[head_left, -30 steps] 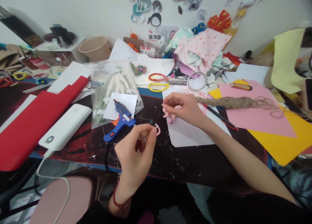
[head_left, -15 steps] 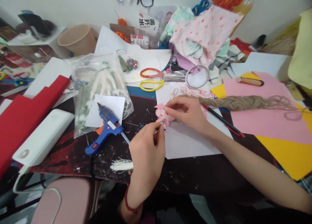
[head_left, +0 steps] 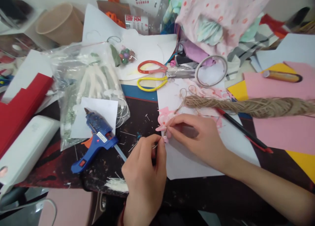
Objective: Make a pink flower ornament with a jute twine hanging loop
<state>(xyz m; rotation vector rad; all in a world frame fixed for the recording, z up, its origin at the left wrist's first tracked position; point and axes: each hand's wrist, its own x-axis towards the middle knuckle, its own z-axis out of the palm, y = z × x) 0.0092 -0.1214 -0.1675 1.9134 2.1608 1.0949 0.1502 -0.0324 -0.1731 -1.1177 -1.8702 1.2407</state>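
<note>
My left hand [head_left: 145, 173] is closed in a pinch, its fingertips by a small pink scrap at the lower end of a twine strand. A thin line shows between its fingers; what it grips is too small to make out. My right hand [head_left: 197, 137] pinches the strand just above, thumb and forefinger together. Behind those fingertips lies a pink fabric cut-out [head_left: 164, 116] with red dots, partly covered by the hand. The strand leads up to a skein of brown twine [head_left: 221, 105]. Under both hands is a white paper sheet [head_left: 197, 163].
On the left lies a blue hot glue gun [head_left: 99, 139], its light lit, over a paper square. Scissors [head_left: 152, 77] with red and yellow handles and a tape roll [head_left: 211, 71] lie behind. A black-and-red pen [head_left: 243, 131] lies right of my hands, near pink paper [head_left: 278, 131].
The view has moved closer and lower. My right fingertips have shifted from the pink cut-out down to the strand, nearer my left fingertips. My left hand still pinches.
</note>
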